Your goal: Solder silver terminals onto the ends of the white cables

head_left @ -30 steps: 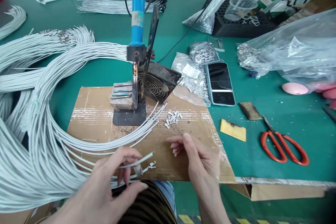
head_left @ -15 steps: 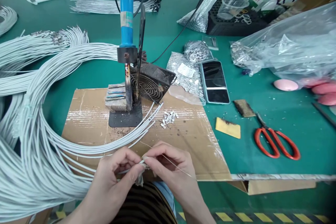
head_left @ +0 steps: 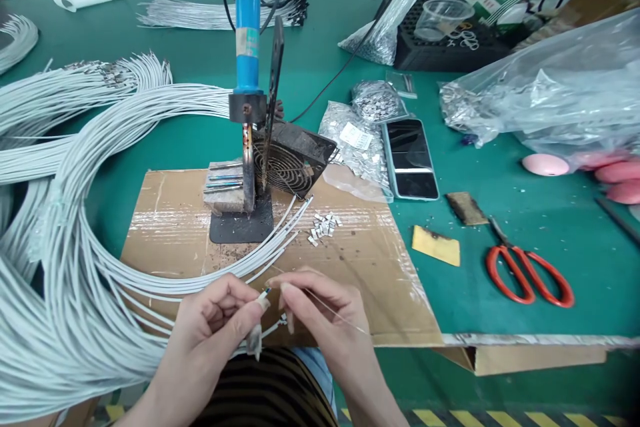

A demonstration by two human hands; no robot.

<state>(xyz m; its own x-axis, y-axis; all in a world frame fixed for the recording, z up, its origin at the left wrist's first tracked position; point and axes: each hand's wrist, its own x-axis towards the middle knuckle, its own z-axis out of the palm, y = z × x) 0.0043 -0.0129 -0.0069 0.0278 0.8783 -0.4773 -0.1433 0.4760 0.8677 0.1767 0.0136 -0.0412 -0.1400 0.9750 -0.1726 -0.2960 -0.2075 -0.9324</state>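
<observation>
Pinched between thumb and forefinger of my left hand (head_left: 215, 320) is a white cable (head_left: 263, 295), its stripped end showing small blue and dark inner wires. A scrap of grey material hangs below those fingers. My right hand (head_left: 325, 313) is closed just right of the cable end, a slight gap from it. A thin silvery wire (head_left: 335, 313) runs through its grip and trails across the back of the hand. Under the right fingers a small metal piece (head_left: 283, 319) sits on the end of another white cable.
A blue-handled soldering iron (head_left: 247, 47) stands upright in a holder, before a small black fan (head_left: 285, 163). Bundled white cables (head_left: 75, 267) fill the left. Small metal clips (head_left: 324, 227) lie on the cardboard (head_left: 370, 280). Rightward are a phone (head_left: 411, 159), yellow sponge (head_left: 436, 245) and red-handled scissors (head_left: 527, 270).
My hands have drawn slightly apart, so the cable's stripped end now shows between them. The left hand has shifted a little left and up. The view has moved slightly.
</observation>
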